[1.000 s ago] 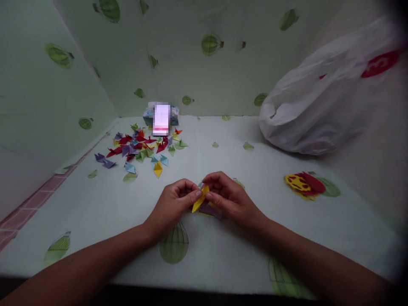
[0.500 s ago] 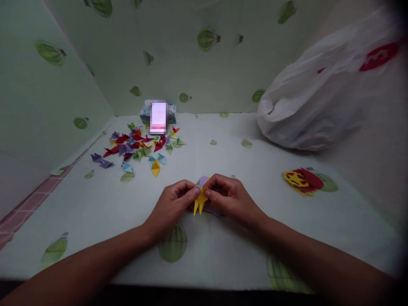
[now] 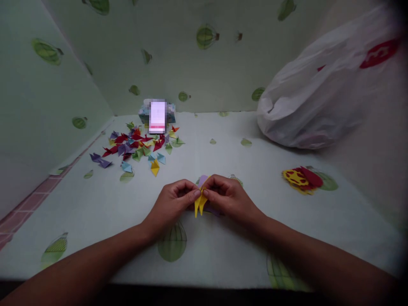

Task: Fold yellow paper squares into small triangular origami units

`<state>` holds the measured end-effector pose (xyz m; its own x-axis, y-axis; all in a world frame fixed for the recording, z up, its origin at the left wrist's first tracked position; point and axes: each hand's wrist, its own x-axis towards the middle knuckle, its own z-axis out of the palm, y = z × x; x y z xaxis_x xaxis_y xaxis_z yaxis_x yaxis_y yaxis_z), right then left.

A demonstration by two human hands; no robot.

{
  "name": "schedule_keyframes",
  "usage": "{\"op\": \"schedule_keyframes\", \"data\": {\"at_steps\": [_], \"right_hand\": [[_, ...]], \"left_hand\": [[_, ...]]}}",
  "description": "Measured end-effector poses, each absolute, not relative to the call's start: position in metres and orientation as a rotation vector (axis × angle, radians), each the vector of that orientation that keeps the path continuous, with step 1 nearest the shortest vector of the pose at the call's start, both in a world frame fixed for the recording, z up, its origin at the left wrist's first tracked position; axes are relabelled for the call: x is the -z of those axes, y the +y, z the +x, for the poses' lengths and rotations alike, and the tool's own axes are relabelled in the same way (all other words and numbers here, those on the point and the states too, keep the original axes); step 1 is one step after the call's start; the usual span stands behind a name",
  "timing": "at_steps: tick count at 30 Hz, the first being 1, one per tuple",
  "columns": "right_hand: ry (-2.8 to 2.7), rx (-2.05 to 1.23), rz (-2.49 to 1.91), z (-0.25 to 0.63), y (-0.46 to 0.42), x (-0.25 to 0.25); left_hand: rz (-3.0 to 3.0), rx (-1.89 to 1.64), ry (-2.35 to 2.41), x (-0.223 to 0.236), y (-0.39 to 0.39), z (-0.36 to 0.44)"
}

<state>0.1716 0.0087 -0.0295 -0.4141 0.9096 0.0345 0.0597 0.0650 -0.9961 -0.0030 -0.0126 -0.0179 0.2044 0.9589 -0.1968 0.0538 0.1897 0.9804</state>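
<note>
Between the thumbs and fingers of both hands is a folded piece of yellow origami paper point(image 3: 200, 205), its two narrow points hanging down toward me. My left hand point(image 3: 178, 196) pinches it from the left. From the other side my right hand point(image 3: 225, 196) pinches it too, the thumbs almost touching at its top. Purple paper point(image 3: 213, 208) lies on the table under and behind the hands, mostly covered by them. Farther off to the left is a loose heap of folded paper cranes point(image 3: 137, 144) in red, purple, green, blue and yellow.
Behind the heap a phone with a lit, blurred screen point(image 3: 157, 115) leans on a patterned box point(image 3: 172, 114). A large white plastic bag point(image 3: 302, 110) fills the back right. Red and yellow paper cutouts point(image 3: 298, 178) lie at the right on the balloon-print cloth point(image 3: 127, 255).
My right thumb has shifted slightly left, closer to the left thumb. The yellow paper's points have swung a little and sit slightly lower. Both hands keep their pinch.
</note>
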Motion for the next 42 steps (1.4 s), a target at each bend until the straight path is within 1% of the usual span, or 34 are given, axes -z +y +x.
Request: {"op": "schedule_keyframes", "data": {"at_steps": [18,23,28,33,37,42], "right_hand": [[-1.618,-1.529,-0.887,0.1739,0.0098,0.0275],[-1.646,-1.47,-0.952,0.1734,0.0089,0.0266],[-1.743,-1.326,-0.991,0.1743,0.0072,0.0271],[-1.559,-1.573,-0.963,0.1744,0.009,0.0285],[-1.52,-1.66,-0.941,0.1735,0.0105,0.0284],[-1.617,-1.503,-0.933,0.1734,0.0087,0.0271]], "left_hand": [[1.355,-0.872,1.257,0.016,-0.0108,-0.0045],[1.378,-0.822,1.241,0.0176,-0.0105,-0.0045],[1.405,-0.817,1.214,0.0179,-0.0119,-0.0054],[1.354,-0.886,1.195,0.0189,-0.0121,-0.0059],[1.345,-0.948,1.249,0.0225,-0.0112,-0.0059],[1.305,-0.934,1.194,0.0237,-0.0118,-0.0054]]}}
